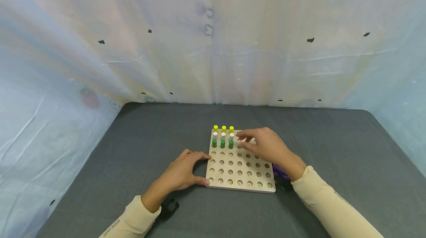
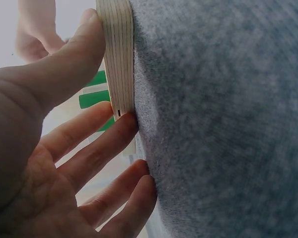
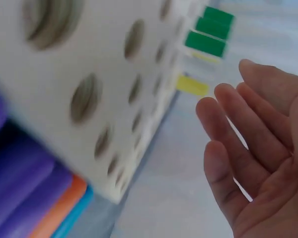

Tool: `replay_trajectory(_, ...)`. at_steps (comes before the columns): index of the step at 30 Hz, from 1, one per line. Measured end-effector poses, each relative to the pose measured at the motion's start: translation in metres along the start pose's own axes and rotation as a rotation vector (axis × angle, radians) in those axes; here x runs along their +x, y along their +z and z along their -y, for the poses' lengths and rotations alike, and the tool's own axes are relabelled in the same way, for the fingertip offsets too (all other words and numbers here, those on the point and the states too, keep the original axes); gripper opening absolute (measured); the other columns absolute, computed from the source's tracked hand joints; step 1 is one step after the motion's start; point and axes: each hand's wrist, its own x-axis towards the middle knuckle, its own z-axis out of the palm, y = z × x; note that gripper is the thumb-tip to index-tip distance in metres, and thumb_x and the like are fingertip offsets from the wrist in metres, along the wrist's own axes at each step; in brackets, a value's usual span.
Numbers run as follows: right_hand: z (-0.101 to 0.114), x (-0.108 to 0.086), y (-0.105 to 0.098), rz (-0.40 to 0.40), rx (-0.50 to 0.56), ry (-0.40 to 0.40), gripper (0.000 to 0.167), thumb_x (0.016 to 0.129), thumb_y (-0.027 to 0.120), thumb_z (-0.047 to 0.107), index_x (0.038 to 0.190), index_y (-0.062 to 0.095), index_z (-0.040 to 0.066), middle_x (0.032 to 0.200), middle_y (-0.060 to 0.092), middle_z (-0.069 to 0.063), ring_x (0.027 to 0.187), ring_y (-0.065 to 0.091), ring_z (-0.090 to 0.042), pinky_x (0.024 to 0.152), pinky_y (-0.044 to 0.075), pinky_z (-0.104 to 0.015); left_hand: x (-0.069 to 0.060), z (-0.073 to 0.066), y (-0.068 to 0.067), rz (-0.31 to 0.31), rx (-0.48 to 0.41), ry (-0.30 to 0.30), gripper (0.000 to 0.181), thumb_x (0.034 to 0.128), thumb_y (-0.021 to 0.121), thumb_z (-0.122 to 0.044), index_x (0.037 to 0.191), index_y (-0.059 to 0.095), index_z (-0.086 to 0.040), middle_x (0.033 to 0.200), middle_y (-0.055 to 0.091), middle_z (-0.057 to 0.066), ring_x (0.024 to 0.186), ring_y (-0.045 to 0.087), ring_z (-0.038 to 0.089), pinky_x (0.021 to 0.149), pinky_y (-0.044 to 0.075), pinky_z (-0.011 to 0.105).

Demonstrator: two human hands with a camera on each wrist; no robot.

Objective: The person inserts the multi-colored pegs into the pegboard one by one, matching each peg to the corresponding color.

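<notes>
A square wooden pegboard (image 1: 234,167) lies on the dark cloth, with rows of round holes. At its far left corner stand three yellow pegs (image 1: 224,128), three white pegs (image 1: 223,135) and three green pegs (image 1: 222,143), row before row. My left hand (image 1: 181,171) rests at the board's left edge, thumb and fingers spread along it; in the left wrist view the thumb and fingertips (image 2: 126,121) touch the layered side. Over the far part of the board hovers my right hand (image 1: 269,147), just right of the pegs. Its fingers (image 3: 216,156) are loosely bent and hold nothing.
Purple pieces (image 3: 27,183), an orange piece (image 3: 59,208) and a blue piece (image 3: 73,213) lie at the board's right side, partly under my right forearm in the head view. Dark grey cloth (image 1: 149,138) covers the table. A pale patterned curtain (image 1: 239,45) hangs behind it.
</notes>
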Motion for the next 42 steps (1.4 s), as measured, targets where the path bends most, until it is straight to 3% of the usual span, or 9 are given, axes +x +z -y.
replay_trajectory(8, -0.02, -0.047, -0.021, -0.077, 0.001, 0.103, 0.027, 0.093, 0.071, 0.028, 0.119, 0.073, 0.02, 0.101, 0.076, 0.005, 0.082, 0.066, -0.01, 0.072, 0.052, -0.034, 0.004, 0.001, 0.001, -0.011, 0.0, 0.001, 0.073, 0.0653, 0.091, -0.041, 0.132, 0.063, -0.03, 0.131, 0.063, -0.006, 0.116, 0.051, 0.018, 0.091, 0.049, 0.051)
replay_trajectory(12, -0.029, -0.07, -0.028, -0.105, -0.005, 0.159, 0.027, 0.091, 0.073, 0.029, 0.117, 0.073, 0.022, 0.1, 0.075, 0.007, 0.087, 0.067, -0.012, 0.076, 0.053, -0.037, 0.003, 0.003, 0.002, -0.017, 0.011, 0.005, 0.073, 0.0649, 0.09, -0.043, 0.131, 0.063, -0.03, 0.132, 0.064, -0.006, 0.113, 0.051, 0.016, 0.089, 0.049, 0.049)
replay_trajectory(19, -0.049, -0.099, -0.039, -0.065, -0.038, 0.22, 0.027, 0.09, 0.074, 0.025, 0.117, 0.073, 0.02, 0.101, 0.075, 0.004, 0.091, 0.067, -0.017, 0.077, 0.054, -0.039, 0.004, 0.002, 0.004, -0.02, 0.003, 0.012, 0.073, 0.065, 0.091, -0.042, 0.132, 0.063, -0.03, 0.132, 0.064, -0.006, 0.112, 0.051, 0.015, 0.089, 0.048, 0.046)
replay_trajectory(26, -0.066, -0.107, -0.041, 0.012, -0.038, 0.239, 0.033, 0.089, 0.075, 0.03, 0.12, 0.07, 0.02, 0.107, 0.075, 0.003, 0.095, 0.068, -0.019, 0.08, 0.055, -0.042, 0.004, 0.004, 0.004, -0.014, 0.016, 0.002, 0.073, 0.0651, 0.091, -0.043, 0.132, 0.063, -0.031, 0.134, 0.064, -0.007, 0.114, 0.051, 0.016, 0.091, 0.048, 0.048)
replay_trajectory(30, -0.073, -0.11, -0.044, 0.065, -0.022, 0.232, 0.039, 0.086, 0.077, 0.034, 0.122, 0.069, 0.021, 0.11, 0.074, 0.007, 0.096, 0.067, -0.015, 0.078, 0.054, -0.038, 0.004, 0.005, 0.003, -0.008, 0.018, -0.007, 0.073, 0.0661, 0.09, -0.043, 0.132, 0.062, -0.031, 0.135, 0.063, -0.008, 0.114, 0.051, 0.016, 0.091, 0.048, 0.047)
replay_trajectory(37, -0.082, -0.113, -0.044, 0.223, 0.014, 0.246, 0.049, 0.082, 0.08, 0.04, 0.124, 0.067, 0.02, 0.095, 0.067, 0.013, 0.08, 0.058, 0.002, 0.067, 0.047, -0.026, 0.004, 0.004, 0.002, 0.0, 0.014, -0.008, 0.073, 0.0659, 0.09, -0.043, 0.132, 0.063, -0.03, 0.133, 0.063, -0.007, 0.112, 0.051, 0.015, 0.09, 0.048, 0.047)
replay_trajectory(42, -0.084, -0.114, -0.041, 0.261, 0.051, 0.229, 0.053, 0.079, 0.082, 0.041, 0.125, 0.066, 0.018, 0.089, 0.064, 0.014, 0.076, 0.055, 0.004, 0.065, 0.045, -0.023, 0.004, 0.004, 0.001, 0.004, 0.015, -0.015, 0.073, 0.0658, 0.091, -0.043, 0.132, 0.063, -0.03, 0.133, 0.064, -0.007, 0.112, 0.051, 0.015, 0.09, 0.048, 0.047)
